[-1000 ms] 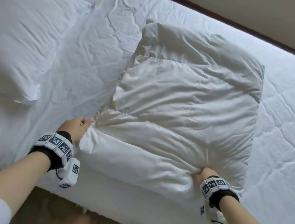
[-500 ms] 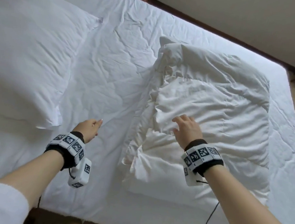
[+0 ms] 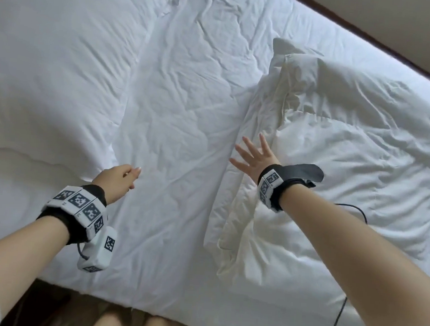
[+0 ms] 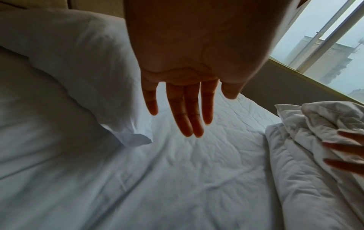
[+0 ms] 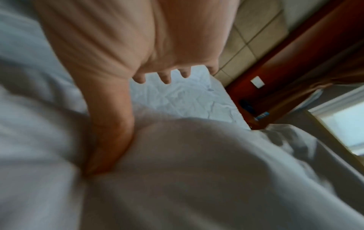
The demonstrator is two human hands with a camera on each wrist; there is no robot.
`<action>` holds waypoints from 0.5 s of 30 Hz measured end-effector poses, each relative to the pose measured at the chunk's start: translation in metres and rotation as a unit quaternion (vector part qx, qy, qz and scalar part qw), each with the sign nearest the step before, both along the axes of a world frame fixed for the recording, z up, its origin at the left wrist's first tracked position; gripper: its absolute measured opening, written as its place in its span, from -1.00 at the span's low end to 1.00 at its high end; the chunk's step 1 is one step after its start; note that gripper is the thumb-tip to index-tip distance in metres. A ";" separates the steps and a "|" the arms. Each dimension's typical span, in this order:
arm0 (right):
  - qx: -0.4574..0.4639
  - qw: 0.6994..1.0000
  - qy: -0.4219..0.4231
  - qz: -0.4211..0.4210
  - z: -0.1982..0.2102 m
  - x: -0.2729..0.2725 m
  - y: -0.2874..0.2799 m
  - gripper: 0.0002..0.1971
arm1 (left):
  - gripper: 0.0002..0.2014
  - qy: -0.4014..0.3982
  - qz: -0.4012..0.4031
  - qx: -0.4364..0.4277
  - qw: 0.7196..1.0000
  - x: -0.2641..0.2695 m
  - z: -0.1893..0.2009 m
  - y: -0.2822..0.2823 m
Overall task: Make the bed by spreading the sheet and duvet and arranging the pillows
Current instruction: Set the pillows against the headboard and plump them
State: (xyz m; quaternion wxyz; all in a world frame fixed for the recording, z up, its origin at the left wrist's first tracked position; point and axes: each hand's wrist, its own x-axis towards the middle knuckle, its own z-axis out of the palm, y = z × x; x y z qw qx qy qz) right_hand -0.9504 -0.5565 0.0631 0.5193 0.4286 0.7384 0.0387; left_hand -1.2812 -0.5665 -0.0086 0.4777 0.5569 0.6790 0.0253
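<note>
The sheet [image 3: 185, 140] is matt white cloth, finely creased. The pillow [image 3: 50, 54] on the left is smooth white cloth; the folded duvet [image 3: 349, 173] on the right is softer, puffy, rumpled cloth — slightly creamier. The far bed frame [image 5: 291, 51] is glossy reddish wood.

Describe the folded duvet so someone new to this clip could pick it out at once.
Start from the white bed sheet that covers the mattress. On its right half lies the folded duvet, a thick rumpled bundle just past the spread fingers of the right hand. Unlike the smooth bright-white pillow at left, it is creamier, creased and layered.
</note>
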 end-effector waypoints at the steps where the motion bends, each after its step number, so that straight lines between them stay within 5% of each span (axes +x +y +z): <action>1: -0.017 0.999 0.000 0.029 -0.014 -0.002 0.006 -0.20 | -0.67 -0.004 0.009 -0.002 1.000 -0.004 -0.005 0.000; 7: -0.146 0.977 -0.053 0.143 -0.091 0.001 0.019 -0.28 | -0.68 0.001 0.057 0.007 0.998 -0.011 -0.026 0.000; 15: -0.233 0.971 -0.045 0.008 -0.120 0.002 0.028 -0.65 | -0.76 0.087 -0.007 0.005 0.996 -0.006 -0.058 0.010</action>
